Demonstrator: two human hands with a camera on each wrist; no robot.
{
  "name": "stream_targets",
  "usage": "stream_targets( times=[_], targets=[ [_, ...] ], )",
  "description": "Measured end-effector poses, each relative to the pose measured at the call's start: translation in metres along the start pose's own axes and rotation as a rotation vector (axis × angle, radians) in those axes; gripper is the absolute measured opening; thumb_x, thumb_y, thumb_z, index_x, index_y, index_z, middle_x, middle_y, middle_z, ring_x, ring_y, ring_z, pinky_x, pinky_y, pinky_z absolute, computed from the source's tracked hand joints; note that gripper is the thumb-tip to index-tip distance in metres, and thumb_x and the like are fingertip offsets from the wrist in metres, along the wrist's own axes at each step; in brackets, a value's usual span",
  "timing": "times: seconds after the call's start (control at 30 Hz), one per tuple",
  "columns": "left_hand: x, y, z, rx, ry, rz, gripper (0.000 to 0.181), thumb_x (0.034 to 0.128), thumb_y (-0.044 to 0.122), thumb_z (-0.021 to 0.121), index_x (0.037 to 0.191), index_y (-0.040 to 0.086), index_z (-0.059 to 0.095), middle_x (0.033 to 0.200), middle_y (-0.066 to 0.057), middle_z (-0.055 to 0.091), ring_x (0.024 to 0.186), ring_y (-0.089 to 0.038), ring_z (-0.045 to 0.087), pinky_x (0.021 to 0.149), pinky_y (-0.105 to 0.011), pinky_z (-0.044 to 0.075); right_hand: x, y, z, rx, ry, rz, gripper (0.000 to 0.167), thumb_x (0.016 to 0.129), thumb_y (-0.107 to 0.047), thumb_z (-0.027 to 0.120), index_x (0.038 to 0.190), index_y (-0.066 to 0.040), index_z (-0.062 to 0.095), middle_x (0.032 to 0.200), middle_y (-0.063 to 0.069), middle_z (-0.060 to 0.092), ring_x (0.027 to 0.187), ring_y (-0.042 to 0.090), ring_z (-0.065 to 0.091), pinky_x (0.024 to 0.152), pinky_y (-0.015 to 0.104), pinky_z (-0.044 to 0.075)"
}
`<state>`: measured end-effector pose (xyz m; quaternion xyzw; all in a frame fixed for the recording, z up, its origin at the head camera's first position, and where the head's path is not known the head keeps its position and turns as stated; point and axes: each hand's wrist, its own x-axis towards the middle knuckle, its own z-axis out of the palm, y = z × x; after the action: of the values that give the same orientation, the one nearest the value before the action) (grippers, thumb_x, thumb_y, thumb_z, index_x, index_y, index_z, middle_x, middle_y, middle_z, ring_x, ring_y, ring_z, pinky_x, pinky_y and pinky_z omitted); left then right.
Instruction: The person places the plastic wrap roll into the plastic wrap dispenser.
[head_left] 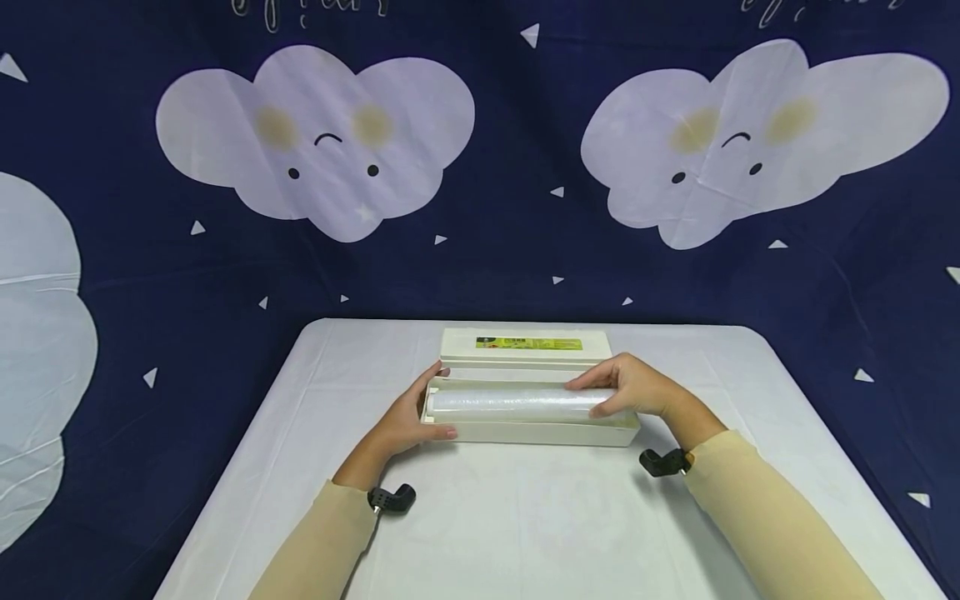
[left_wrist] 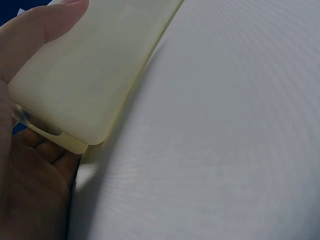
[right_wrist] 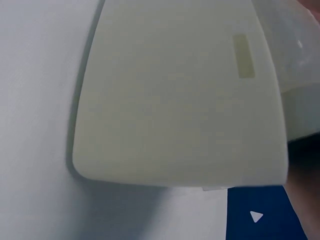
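My left hand (head_left: 401,423) reaches in from the left and grips the near end of the box (head_left: 540,433), thumb along its front wall and fingers round behind. My right hand (head_left: 637,390) arches over the other end, fingers and thumb spread across the clear roll (head_left: 510,404), grasping it. The roll lies lengthwise inside the box, and the raised lid (head_left: 525,357) with its green label (head_left: 558,343) stands behind, towards the table's (head_left: 510,525) far edge. Bare white tabletop runs on both sides and in front of me; past the far edge is the dark blue cloth (head_left: 517,275). My left wrist view adds a slot (left_wrist: 40,122) at the box's end, with my curled fingers behind it; my right wrist view shows a small rectangular mark (right_wrist: 244,56) on the opposite end.
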<state>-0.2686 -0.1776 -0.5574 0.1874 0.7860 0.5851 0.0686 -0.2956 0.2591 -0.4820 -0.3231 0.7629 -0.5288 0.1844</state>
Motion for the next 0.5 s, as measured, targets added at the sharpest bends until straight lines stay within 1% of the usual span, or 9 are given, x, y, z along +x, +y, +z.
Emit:
stream_targets(
  times=[0.17, 0.5],
  targets=[
    [0.0001, 0.0001, 0.0008, -0.025, -0.006, 0.001, 0.128, 0.0692, 0.015, 0.101, 0.169, 0.015, 0.022, 0.165, -0.001, 0.038, 0.14, -0.028, 0.047, 0.116, -0.049, 0.035, 0.0, 0.0011, 0.0006, -0.005, -0.025, -0.011, 0.049, 0.073, 0.01, 0.089, 0.12, 0.007, 0.075, 0.122, 0.02, 0.072, 0.117, 0.021, 0.069, 0.095, 0.029, 0.055],
    [-0.0003, -0.0001, 0.0009, -0.03, -0.007, 0.011, 0.127, 0.0693, 0.015, 0.101, 0.169, 0.016, 0.022, 0.166, -0.002, 0.037, 0.141, -0.028, 0.047, 0.116, -0.049, 0.035, 0.0004, 0.0022, 0.0016, -0.029, -0.021, 0.039, 0.049, 0.071, 0.009, 0.09, 0.118, 0.005, 0.077, 0.123, 0.017, 0.073, 0.119, 0.018, 0.067, 0.099, 0.026, 0.052]
  ],
)
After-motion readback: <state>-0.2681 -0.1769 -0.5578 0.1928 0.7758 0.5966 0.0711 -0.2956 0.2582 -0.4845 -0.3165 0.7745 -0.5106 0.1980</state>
